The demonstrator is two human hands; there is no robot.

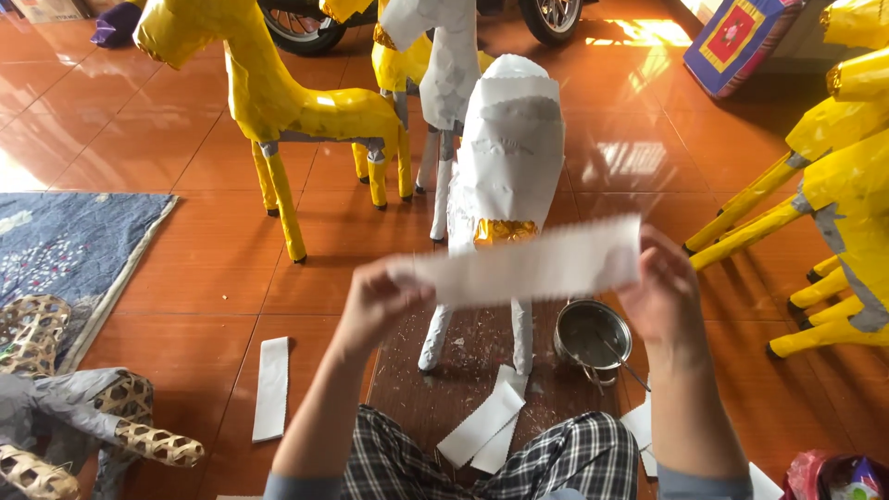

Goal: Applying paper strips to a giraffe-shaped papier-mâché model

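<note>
On the orange tiled floor [213, 268], a white paper-covered animal figure [507, 157] stands just in front of me, with yellow paper-covered figures [278, 102] behind it and more along the right edge [833, 204]. I stretch a white paper strip [532, 264] flat between my hands, in front of the white figure's body: my left hand [375, 301] pinches one end, my right hand [659, 296] the other. A small metal pot [591, 338] sits near the figure's legs, loose paper strips [482, 426] beside my knees.
</note>
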